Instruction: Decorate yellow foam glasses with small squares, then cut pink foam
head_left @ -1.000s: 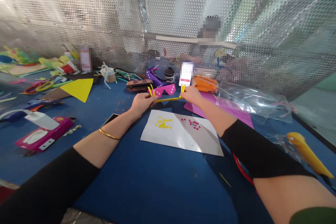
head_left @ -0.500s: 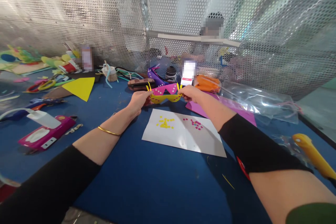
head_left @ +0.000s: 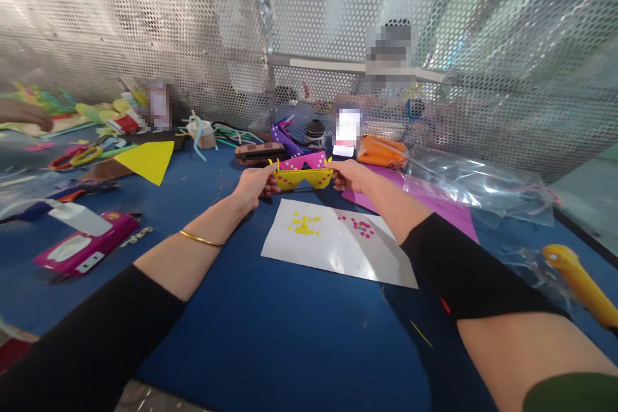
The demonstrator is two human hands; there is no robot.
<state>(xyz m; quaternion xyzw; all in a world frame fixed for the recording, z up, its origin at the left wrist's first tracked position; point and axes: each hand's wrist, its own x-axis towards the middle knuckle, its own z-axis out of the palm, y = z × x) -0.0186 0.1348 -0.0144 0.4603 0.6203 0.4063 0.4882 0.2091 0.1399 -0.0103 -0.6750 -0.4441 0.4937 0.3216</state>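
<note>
The yellow paper glasses (head_left: 303,179), dotted with small pink squares, are hanging upright in the air with the front facing the camera. They are stretching level between the left hand (head_left: 252,185) and the right hand (head_left: 353,175), each pinching one outer end. The pink paper glasses (head_left: 309,159), with pale square dots, are sitting right behind them, touching and peeking over the top edge, with thin yellow strips sticking up at both ends.

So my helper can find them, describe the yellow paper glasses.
On the blue table, beyond the white sheet, the left hand and right hand hold one thing between them. The yellow glasses are dotted with pink squares, unlike the pink pair behind.
</note>
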